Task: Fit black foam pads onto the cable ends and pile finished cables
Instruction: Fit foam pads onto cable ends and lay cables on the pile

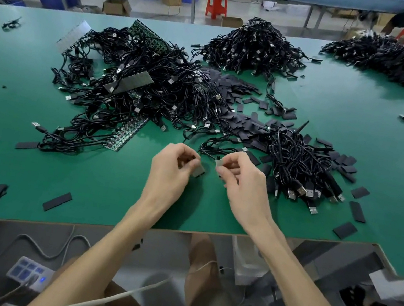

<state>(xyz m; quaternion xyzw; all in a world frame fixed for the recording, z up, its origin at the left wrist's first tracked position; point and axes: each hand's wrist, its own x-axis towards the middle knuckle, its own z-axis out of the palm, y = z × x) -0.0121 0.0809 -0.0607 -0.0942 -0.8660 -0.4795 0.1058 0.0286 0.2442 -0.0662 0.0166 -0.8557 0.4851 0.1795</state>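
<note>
Above the near edge of the green table [108,190], the left hand [169,168] pinches a foam pad [198,171] in its fingers. The right hand [238,179] grips a cable end [219,161], just beside the pad. The cable [212,146] trails toward the tangled pile [298,164] at right.

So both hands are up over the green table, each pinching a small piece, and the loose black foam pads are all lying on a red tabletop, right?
Not quite. The left hand and right hand do each pinch a small piece, but the loose black foam pads lie on the same green table, not a red one. The head view shows it; the only red things are plastic stools behind.
</note>
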